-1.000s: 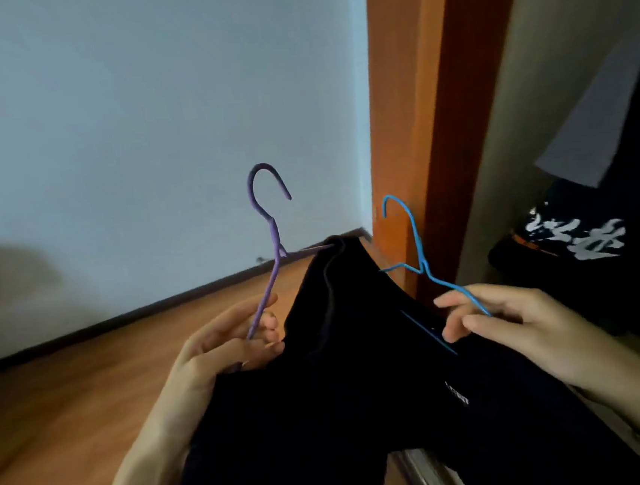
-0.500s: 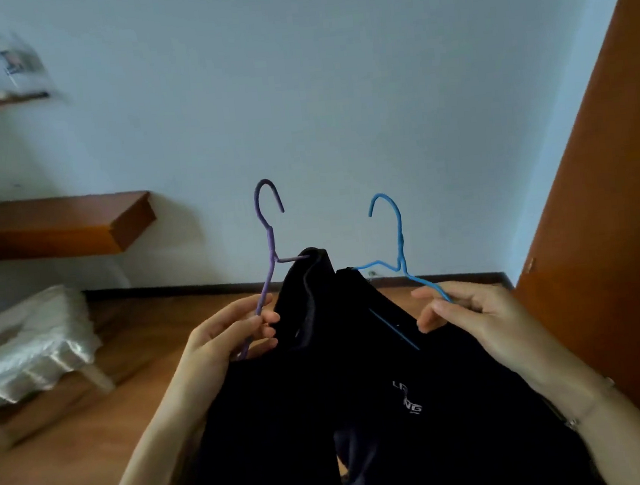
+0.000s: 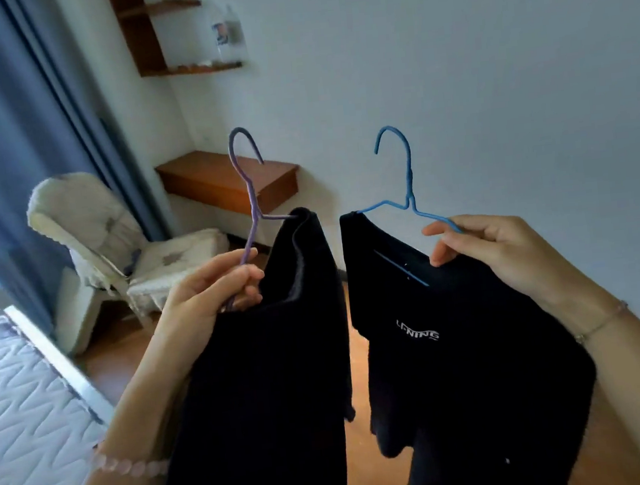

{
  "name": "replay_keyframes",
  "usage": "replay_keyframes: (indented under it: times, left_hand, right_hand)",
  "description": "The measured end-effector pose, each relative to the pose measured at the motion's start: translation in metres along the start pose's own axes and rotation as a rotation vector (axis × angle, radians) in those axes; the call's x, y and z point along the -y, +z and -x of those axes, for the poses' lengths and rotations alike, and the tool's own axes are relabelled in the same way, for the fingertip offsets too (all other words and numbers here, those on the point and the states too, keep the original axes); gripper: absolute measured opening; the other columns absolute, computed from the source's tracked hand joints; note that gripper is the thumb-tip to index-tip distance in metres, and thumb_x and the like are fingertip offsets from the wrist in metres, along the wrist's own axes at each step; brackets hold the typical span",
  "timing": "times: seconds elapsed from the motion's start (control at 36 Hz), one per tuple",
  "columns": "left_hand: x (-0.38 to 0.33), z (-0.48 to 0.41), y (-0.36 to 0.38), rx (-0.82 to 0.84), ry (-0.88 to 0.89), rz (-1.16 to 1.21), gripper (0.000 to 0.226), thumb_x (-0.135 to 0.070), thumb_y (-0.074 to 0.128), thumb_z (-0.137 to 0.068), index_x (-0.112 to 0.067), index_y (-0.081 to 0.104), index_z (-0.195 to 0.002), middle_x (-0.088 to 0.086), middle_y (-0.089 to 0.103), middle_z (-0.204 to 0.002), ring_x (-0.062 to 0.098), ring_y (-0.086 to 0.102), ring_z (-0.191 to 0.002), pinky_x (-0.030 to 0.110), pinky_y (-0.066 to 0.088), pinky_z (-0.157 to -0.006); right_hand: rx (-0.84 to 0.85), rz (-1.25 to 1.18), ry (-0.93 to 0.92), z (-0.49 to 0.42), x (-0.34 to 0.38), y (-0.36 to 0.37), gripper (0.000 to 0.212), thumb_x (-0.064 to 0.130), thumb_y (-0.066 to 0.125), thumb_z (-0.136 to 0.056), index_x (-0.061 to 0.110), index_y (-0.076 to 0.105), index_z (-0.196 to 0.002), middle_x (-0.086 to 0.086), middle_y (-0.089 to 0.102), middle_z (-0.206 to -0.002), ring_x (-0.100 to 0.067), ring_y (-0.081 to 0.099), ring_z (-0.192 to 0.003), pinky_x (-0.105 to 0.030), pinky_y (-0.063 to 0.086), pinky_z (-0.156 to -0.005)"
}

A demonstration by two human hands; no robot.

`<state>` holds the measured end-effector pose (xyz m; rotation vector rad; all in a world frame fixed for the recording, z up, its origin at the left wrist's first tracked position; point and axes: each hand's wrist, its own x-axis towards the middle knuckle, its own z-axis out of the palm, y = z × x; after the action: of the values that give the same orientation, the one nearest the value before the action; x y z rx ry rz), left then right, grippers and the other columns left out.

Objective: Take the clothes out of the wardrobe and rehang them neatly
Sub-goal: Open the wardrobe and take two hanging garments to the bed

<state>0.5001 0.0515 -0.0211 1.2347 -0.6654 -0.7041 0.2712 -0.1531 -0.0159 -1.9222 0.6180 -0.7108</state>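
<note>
left hand (image 3: 206, 292) gripping purple hanger (image 3: 248, 194), black garment (image 3: 267, 364), right hand (image 3: 495, 249) pinching blue hanger (image 3: 404, 203), black shirt (image 3: 459, 365) (white logo)

Two hangers, a purple hanger (image 3: 251, 194) and a blue hanger (image 3: 409, 183), two black garments (image 3: 267, 364) (image 3: 461, 385), two hands (image 3: 206, 292) (image 3: 502, 248), one chair (image 3: 89, 217).

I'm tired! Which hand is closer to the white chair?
Left. The left hand, gripping the purple hanger, is just right of the chair; the right hand, on the blue hanger, is farther right.
</note>
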Motion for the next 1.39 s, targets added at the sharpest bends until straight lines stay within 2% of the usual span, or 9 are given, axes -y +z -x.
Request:
replay_keyframes:
  times: [0.08, 0.19, 0.28, 0.61, 0.89, 1.06, 1.17, 1.31, 1.39]
  left_hand:
    - [0.004, -0.013, -0.002, -0.126, 0.034, -0.086, 0.027, -0.019, 0.064, -0.071, -0.009, 0.066, -0.096, -0.003, 0.07, -0.064, 0.001, 0.059, -0.051, 0.009, 0.049, -0.051]
    - [0.013, -0.029, 0.001, -0.315, 0.008, -0.147, 0.017, 0.001, 0.053, -0.087, -0.007, 0.067, -0.095, -0.002, 0.069, -0.061, 0.002, 0.057, -0.05, 0.009, 0.051, -0.052]
    - [0.018, -0.038, 0.01, -0.467, 0.001, -0.201, 0.017, 0.003, 0.053, -0.088, -0.005, 0.067, -0.093, -0.005, 0.066, -0.052, 0.0, 0.056, -0.045, 0.007, 0.048, -0.049]
    - [0.025, -0.046, 0.012, -0.947, -0.031, -0.237, 0.017, -0.003, 0.058, -0.086, -0.011, 0.072, -0.091, 0.0, 0.072, -0.071, 0.006, 0.061, -0.058, 0.015, 0.057, -0.068]
    - [0.045, -0.055, -0.056, -1.229, -0.031, -0.258, 0.019, -0.004, 0.056, -0.088, -0.012, 0.071, -0.095, -0.002, 0.072, -0.071, 0.004, 0.062, -0.059, 0.016, 0.057, -0.072]
    - [0.055, -0.056, -0.114, -1.376, -0.049, -0.24, 0.019, -0.002, 0.056, -0.088, -0.009, 0.071, -0.097, 0.001, 0.072, -0.072, 0.011, 0.061, -0.064, 0.012, 0.052, -0.064]
    - [0.051, -0.048, -0.152, -1.493, -0.082, -0.212, 0.019, -0.001, 0.057, -0.088, -0.01, 0.072, -0.096, 0.002, 0.071, -0.071, 0.011, 0.059, -0.064, 0.01, 0.052, -0.063]
    - [0.044, -0.026, -0.186, -1.605, -0.139, -0.211, 0.023, -0.018, 0.062, -0.074, -0.019, 0.075, -0.093, 0.001, 0.072, -0.077, 0.007, 0.059, -0.06, 0.016, 0.053, -0.065]
    - [0.044, -0.014, -0.205, -1.672, -0.227, -0.244, 0.02, -0.012, 0.065, -0.082, -0.015, 0.072, -0.1, 0.0, 0.072, -0.078, 0.004, 0.058, -0.059, 0.025, 0.046, -0.07]
  right_hand:
    - [0.12, 0.018, -0.041, -0.048, -0.014, 0.002, 0.021, 0.015, 0.051, -0.094, 0.025, 0.069, -0.094, 0.008, 0.074, -0.074, 0.005, 0.066, -0.079, 0.005, 0.037, -0.076]
    - [0.288, 0.032, -0.094, -0.113, -0.035, 0.007, 0.021, 0.014, 0.051, -0.094, 0.024, 0.07, -0.094, 0.006, 0.075, -0.076, 0.003, 0.067, -0.082, -0.004, 0.041, -0.085]
    - [0.418, 0.017, -0.135, -0.158, -0.044, 0.014, 0.021, 0.009, 0.052, -0.093, 0.021, 0.07, -0.092, 0.006, 0.074, -0.073, 0.005, 0.067, -0.074, 0.002, 0.04, -0.074]
    - [0.948, -0.069, -0.28, -0.288, -0.049, 0.1, 0.018, 0.007, 0.052, -0.092, 0.013, 0.068, -0.097, 0.002, 0.073, -0.07, 0.005, 0.064, -0.067, 0.0, 0.041, -0.069]
    - [1.291, -0.115, -0.335, -0.368, -0.038, 0.254, 0.018, 0.002, 0.051, -0.091, 0.007, 0.067, -0.098, 0.0, 0.072, -0.067, 0.001, 0.064, -0.063, -0.004, 0.046, -0.065]
    - [1.497, -0.076, -0.447, -0.406, -0.011, 0.366, 0.017, 0.0, 0.054, -0.086, 0.005, 0.068, -0.093, -0.004, 0.07, -0.068, -0.006, 0.062, -0.067, -0.006, 0.047, -0.066]
    - [1.642, -0.011, -0.533, -0.417, 0.018, 0.444, 0.014, 0.016, 0.06, -0.078, 0.014, 0.072, -0.085, -0.007, 0.073, -0.072, -0.007, 0.064, -0.067, -0.008, 0.047, -0.068]
    - [1.821, 0.036, -0.657, -0.414, 0.055, 0.542, 0.014, 0.012, 0.06, -0.086, 0.018, 0.072, -0.09, -0.005, 0.073, -0.076, -0.009, 0.062, -0.069, -0.017, 0.046, -0.071]
    - [1.864, 0.089, -0.82, -0.404, 0.079, 0.6, 0.015, 0.011, 0.062, -0.085, 0.022, 0.071, -0.086, 0.0, 0.073, -0.077, -0.006, 0.06, -0.069, -0.016, 0.042, -0.072]
